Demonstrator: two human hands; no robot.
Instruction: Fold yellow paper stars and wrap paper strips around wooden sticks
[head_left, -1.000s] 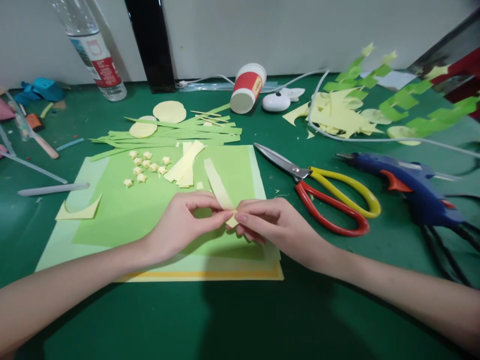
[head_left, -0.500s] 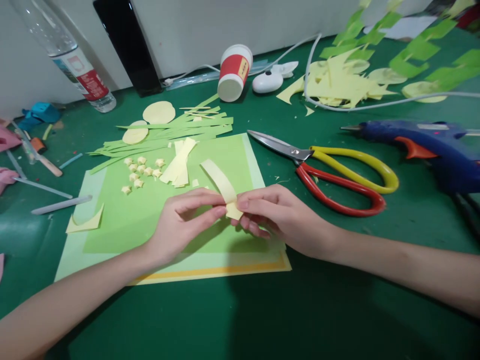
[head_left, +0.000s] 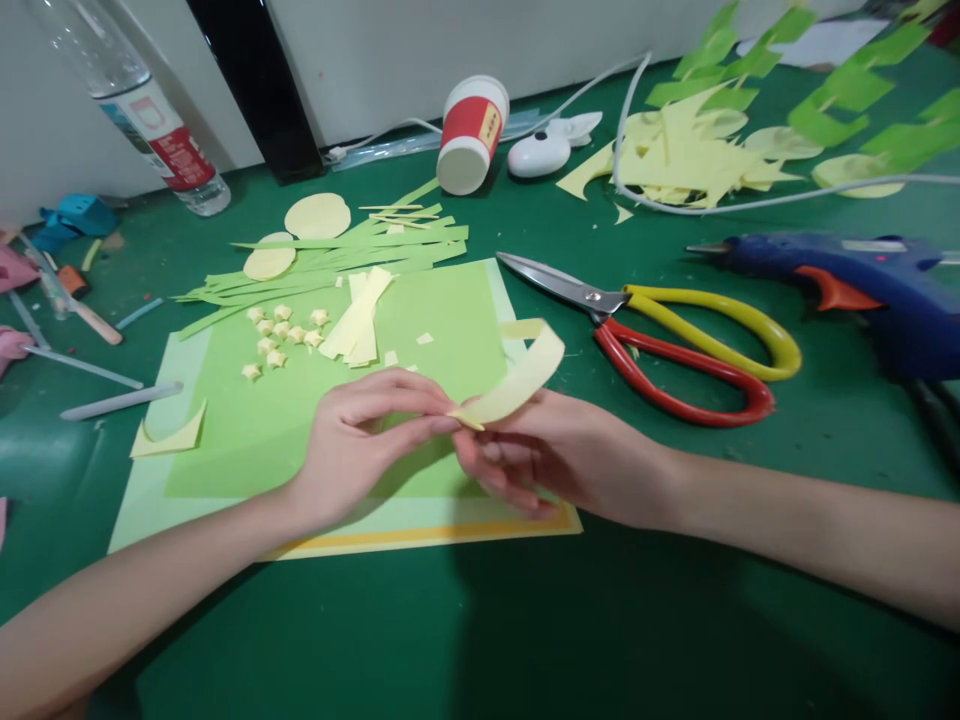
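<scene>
Pinching one end of a pale yellow paper strip, the thumb and forefinger of the left hand are gripping it above the green paper stack. The strip is arching over the right hand and doubling back above the stack's right edge. The right fingers are curling under the strip; whether they are gripping it, one cannot tell. Scissors are lying to the stack's right, blade tips pointing at its far right corner. Green tabletop is stretching along the stack's near edge. Beyond its far edge, a paper cup is lying on its side, its base showing and its inside hiding; a labelled bottle is standing beyond the far left corner, its contents hard to tell.
</scene>
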